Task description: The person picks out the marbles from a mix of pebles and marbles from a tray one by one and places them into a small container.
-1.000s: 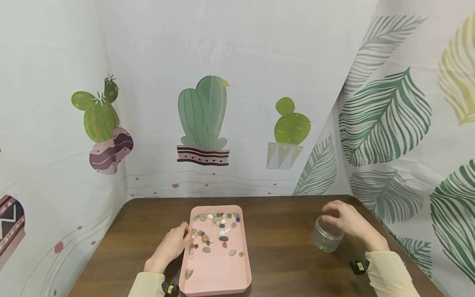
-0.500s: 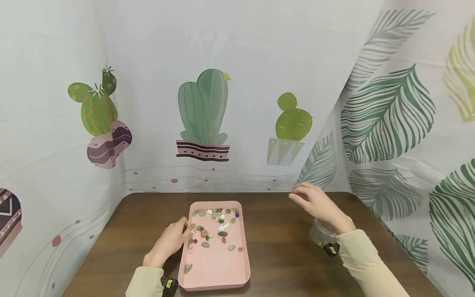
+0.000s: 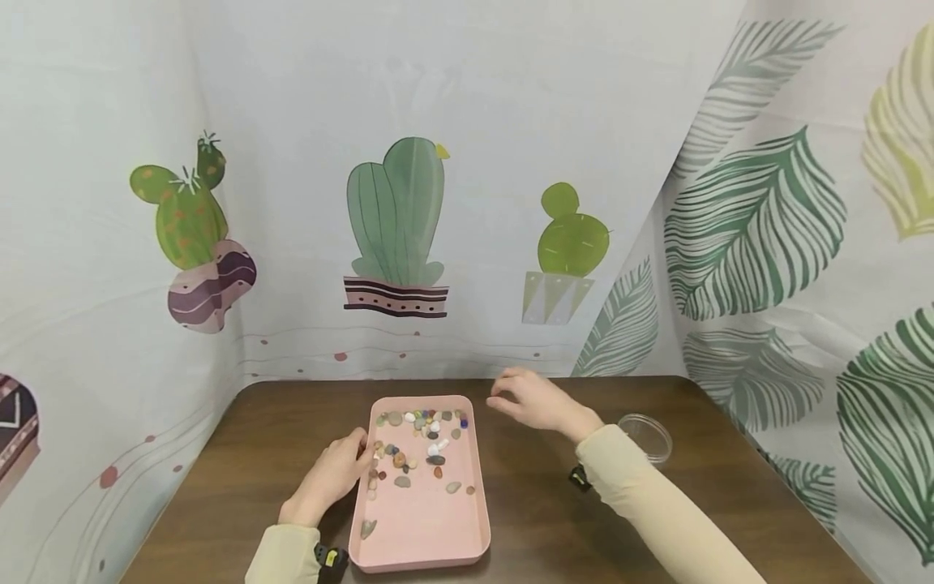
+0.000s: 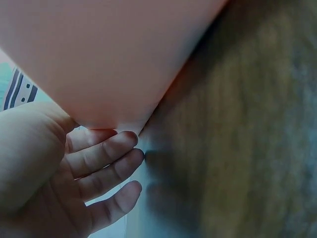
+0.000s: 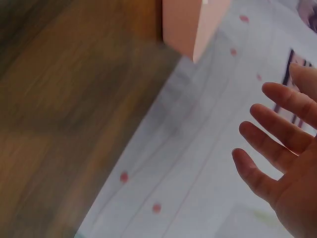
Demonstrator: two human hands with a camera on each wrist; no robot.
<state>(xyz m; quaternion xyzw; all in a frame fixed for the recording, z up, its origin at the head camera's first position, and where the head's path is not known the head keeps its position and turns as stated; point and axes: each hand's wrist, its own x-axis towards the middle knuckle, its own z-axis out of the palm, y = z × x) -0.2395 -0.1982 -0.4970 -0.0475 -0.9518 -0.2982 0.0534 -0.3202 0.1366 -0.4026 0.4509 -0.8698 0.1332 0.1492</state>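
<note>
A pink tray [image 3: 423,531] with raised sides lies on the table, and pebbles [image 3: 435,460] of several colours are scattered mostly over its far half. At its left side my left hand [image 3: 328,478] holds the rim; in the left wrist view the thumb passes behind the pink wall while the fingers [image 4: 106,171] bend along the outside. My right hand [image 3: 536,401] hovers just right of the tray's far corner, holding nothing, its fingers [image 5: 277,129] loosely spread in the right wrist view. Behind the right forearm stands a clear round jar [image 3: 648,438], partly hidden by the sleeve.
The dark wooden table [image 3: 292,414] ends at its far side against a pale cloth backdrop [image 3: 481,243] printed with cacti and leaves. Black wrist cameras [image 3: 580,477] sit under both wrists.
My right hand has left the jar at the right and swept left toward the tray. The left hand stays at the tray's left rim.
</note>
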